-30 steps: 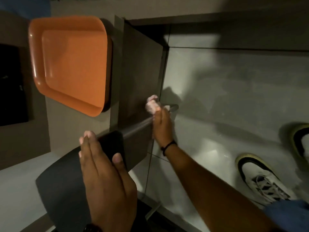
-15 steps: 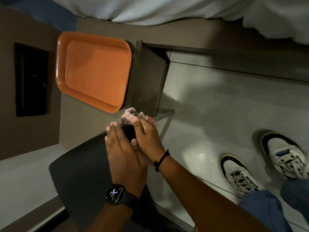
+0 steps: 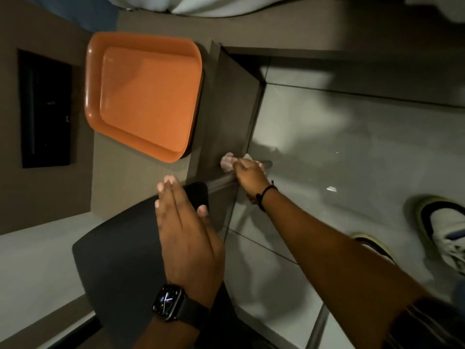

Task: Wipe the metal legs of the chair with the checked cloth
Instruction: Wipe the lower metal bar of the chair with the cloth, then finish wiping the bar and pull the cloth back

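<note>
A dark chair (image 3: pixel 118 260) is tipped, its seat at lower left. One metal leg (image 3: pixel 219 183) runs from the seat's top corner out to the right, ending in a dark foot near the floor. My right hand (image 3: pixel 250 176) is closed around the far end of that leg with the checked cloth (image 3: pixel 227 162) bunched in it, pink and white folds sticking out past the fingers. My left hand (image 3: pixel 186 227), with a watch on the wrist, lies flat on the seat's upper edge with its fingers together and extended.
An orange tray (image 3: pixel 143 94) lies on the brown table (image 3: pixel 118 172) to the upper left. A dark panel (image 3: pixel 226 117) drops from the table edge beside the leg. Grey tiled floor (image 3: pixel 352 147) spreads right, with white shoes (image 3: pixel 448 227) at the right edge. Another leg (image 3: pixel 318 328) shows at the bottom.
My right hand has slid the cloth outward along the leg from beside the seat toward the leg's far end. My left hand stays on the seat.
</note>
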